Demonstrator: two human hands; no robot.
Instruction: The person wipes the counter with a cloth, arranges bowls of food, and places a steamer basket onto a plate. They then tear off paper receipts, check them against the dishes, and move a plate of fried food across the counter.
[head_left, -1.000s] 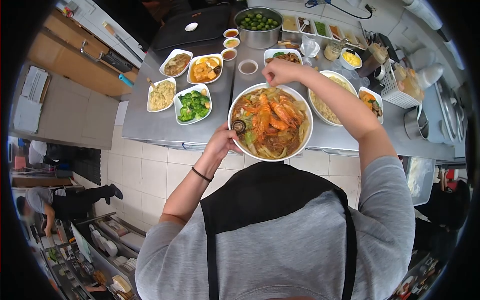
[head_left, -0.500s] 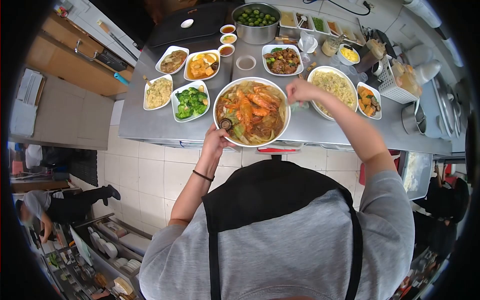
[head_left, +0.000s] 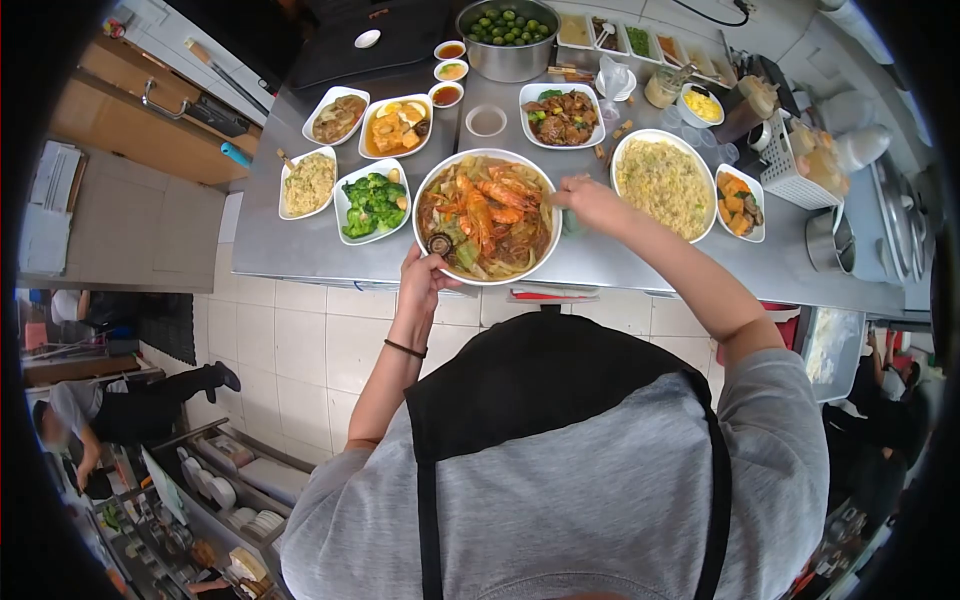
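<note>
A large white bowl [head_left: 551,240] of glass noodles, cabbage, a mushroom and orange shrimp is at the front edge of the steel table. My left hand [head_left: 424,280] grips its lower-left rim, fingers under the side. At the right rim, my right hand [head_left: 592,203] is closed on a pale greenish cloth [head_left: 572,224], which partly shows below the fingers. Just right of that hand stands a white bowl of fried rice [head_left: 660,185]. A dish of broccoli [head_left: 372,203] lies left of the shrimp bowl.
Further dishes include braised meat [head_left: 562,117], tofu with egg [head_left: 397,127] and pumpkin [head_left: 739,203]. Small sauce cups [head_left: 447,94] line up near a metal pot of green limes [head_left: 508,40]. A white basket [head_left: 795,172] stands right. Another person [head_left: 130,405] works at far left.
The shrimp bowl sits slightly further left in view, still in my left hand. My right hand has moved a little down along the right rim with the cloth.
</note>
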